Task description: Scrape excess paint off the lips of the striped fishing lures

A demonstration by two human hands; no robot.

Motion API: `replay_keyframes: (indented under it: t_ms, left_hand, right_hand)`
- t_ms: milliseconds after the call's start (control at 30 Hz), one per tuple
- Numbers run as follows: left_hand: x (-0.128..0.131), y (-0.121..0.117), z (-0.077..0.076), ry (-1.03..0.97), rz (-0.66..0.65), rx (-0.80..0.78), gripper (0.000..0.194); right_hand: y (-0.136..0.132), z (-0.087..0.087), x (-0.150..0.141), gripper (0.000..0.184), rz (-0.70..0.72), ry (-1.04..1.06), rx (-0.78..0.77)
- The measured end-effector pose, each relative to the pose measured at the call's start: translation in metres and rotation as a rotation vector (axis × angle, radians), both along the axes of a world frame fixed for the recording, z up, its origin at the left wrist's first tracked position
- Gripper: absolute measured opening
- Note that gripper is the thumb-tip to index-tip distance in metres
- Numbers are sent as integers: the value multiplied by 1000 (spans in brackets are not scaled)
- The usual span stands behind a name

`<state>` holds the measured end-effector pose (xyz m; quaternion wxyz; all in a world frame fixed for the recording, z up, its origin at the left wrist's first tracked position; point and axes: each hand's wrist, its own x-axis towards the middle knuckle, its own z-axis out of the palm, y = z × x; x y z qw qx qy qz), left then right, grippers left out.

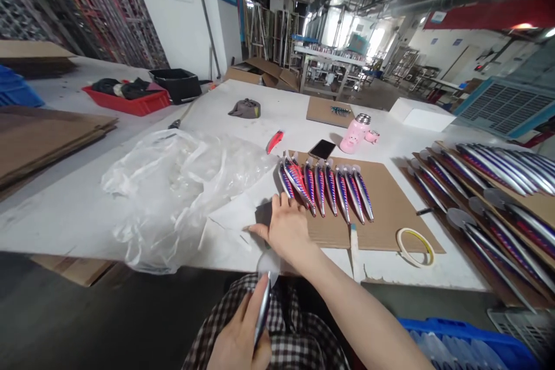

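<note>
Head cam: your L hand (236, 338) clenched on silver fishing lure (262, 306), low over checked clothing (312, 341). R hand (286, 231) open, released, palm down on white table (56, 219), fingertips just beside row of striped lures (325, 188) on cardboard sheet (390, 208). Tape roll (414, 248) at sheet's corner.

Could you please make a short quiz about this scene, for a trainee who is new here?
1. What does the left hand hold?
2. True or false: the clear plastic bag lies to the right of the row of striped lures.
3. What stands near the phone? A: a pink bottle; B: a blue crate; C: a black bin.

Key: 1. A silver fishing lure. 2. False, the bag lies to the left. 3. A.
</note>
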<state>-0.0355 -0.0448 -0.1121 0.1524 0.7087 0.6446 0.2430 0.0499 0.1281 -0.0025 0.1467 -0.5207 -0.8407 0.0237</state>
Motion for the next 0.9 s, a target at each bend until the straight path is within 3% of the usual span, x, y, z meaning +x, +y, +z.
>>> replay_keyframes:
  t_ms: [100,233,400,600,733,900]
  left_hand:
    - [-1,0,8,-4,-7,-41,82]
    - [-1,3,16,-4,-60,-123,78]
    - [-1,5,19,-60,-72,-180,76]
    - [-2,4,16,-103,-83,-211,80]
    - [0,3,15,-144,-92,-185,82]
    - [3,4,16,-177,-66,-191,82]
  right_hand:
    - [6,-3,-7,69,-8,-9,-32]
    - [3,13,8,48,62,4,-49]
    - [-13,31,60,59,217,98,-44]
    - [-50,4,102,61,332,123,-211]
    - [-64,-10,100,52,351,101,-255]
    - [-64,-9,93,54,363,72,-244]
